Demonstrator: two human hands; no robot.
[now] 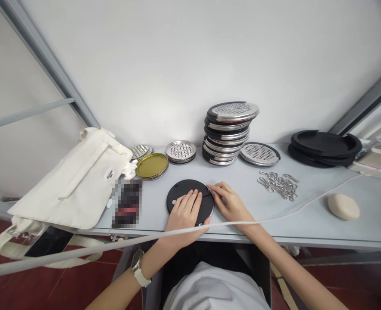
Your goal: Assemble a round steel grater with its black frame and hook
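Note:
A round black disc (176, 189) with a thin silver edge lies near the front of the table. My left hand (185, 211) spreads its fingers over the disc's top, its thumb gripping the near right edge. At the upper right rim, my right hand (231, 202) pinches a small metal hook (209, 189) against the disc. The fingers partly hide the hook. To the right lies a loose pile of similar metal hooks (279, 185). Behind stands a leaning stack of round metal graters (227, 133) with black rims, and another grater (260, 154) sits beside it.
Round grater plates (180, 150) and gold-coloured discs (152, 166) lie at the back left, beside a white bag (77, 181). Black round trays (324, 146) are stacked at the back right. A beige rounded object (343, 206) sits front right. A white cable (138, 237) crosses before my arms.

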